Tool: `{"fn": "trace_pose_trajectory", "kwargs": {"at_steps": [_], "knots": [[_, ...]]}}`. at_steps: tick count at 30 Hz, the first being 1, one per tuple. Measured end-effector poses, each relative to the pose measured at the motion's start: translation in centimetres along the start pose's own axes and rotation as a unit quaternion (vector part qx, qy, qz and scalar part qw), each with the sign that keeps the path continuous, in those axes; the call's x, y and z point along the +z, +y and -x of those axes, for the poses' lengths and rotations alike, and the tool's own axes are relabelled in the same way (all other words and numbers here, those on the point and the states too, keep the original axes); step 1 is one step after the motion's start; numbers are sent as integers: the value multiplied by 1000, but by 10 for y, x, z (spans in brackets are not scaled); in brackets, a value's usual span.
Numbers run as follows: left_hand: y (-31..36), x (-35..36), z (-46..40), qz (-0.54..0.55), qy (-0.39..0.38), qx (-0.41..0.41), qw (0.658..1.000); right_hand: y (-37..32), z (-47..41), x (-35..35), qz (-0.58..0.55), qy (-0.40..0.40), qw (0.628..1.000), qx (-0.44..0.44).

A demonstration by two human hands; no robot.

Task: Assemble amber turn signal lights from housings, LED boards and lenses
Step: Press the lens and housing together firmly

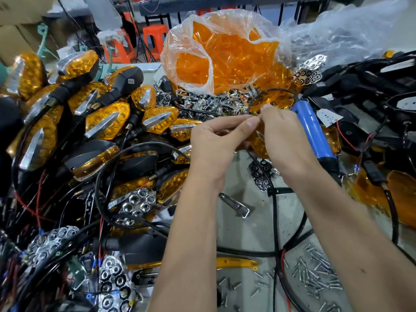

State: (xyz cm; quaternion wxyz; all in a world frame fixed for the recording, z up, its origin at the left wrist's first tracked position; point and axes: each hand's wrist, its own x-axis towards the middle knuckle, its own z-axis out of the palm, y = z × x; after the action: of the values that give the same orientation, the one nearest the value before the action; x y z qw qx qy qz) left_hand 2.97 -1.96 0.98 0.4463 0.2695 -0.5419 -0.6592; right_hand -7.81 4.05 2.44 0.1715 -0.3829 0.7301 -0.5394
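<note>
My left hand [216, 143] and my right hand [283, 136] meet above the middle of the bench, fingertips pinched together on an amber lens [258, 140] that shows between and under them. What else the fingers hold is hidden. A thin black wire [270, 91] arcs up just behind the fingertips. Finished amber lights with black housings [108, 122] lie piled at the left. A clear bag of amber lenses [225, 59] stands behind the hands. Chrome reflector pieces [216, 102] are heaped under the bag. A white LED board [328, 117] lies to the right.
A blue-handled tool [315, 134] lies just right of my right hand. Loose screws [315, 273] are scattered on the grey bench at the lower right. Black housings and cables [371, 86] crowd the right side. Honeycomb reflectors [137, 203] and red wires lie at the lower left.
</note>
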Motion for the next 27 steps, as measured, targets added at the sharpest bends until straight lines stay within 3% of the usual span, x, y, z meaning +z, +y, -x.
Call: {"fn": "trace_pose_trajectory", "kwargs": {"at_steps": [3, 6, 8, 10, 14, 21, 27], "knots": [[0, 4, 4, -42, -20, 65, 997, -4, -6, -3, 0, 28, 997, 70], [2, 12, 7, -44, -26, 101, 994, -11, -7, -14, 23, 12, 997, 70], [4, 18, 8, -45, -3, 125, 991, -15, -2, -17, -82, -52, 989, 114], [6, 23, 8, -60, 29, 151, 986, -16, 4, -15, -196, -145, 956, 163], [7, 24, 6, -66, 41, 168, 983, -15, 11, -2, -239, -246, 922, 181], [4, 20, 2, 10, 27, 125, 992, -18, 17, 9, -204, -248, 920, 224], [4, 21, 0, -42, 72, 155, 984, -16, 21, 15, -226, -243, 923, 196]]}}
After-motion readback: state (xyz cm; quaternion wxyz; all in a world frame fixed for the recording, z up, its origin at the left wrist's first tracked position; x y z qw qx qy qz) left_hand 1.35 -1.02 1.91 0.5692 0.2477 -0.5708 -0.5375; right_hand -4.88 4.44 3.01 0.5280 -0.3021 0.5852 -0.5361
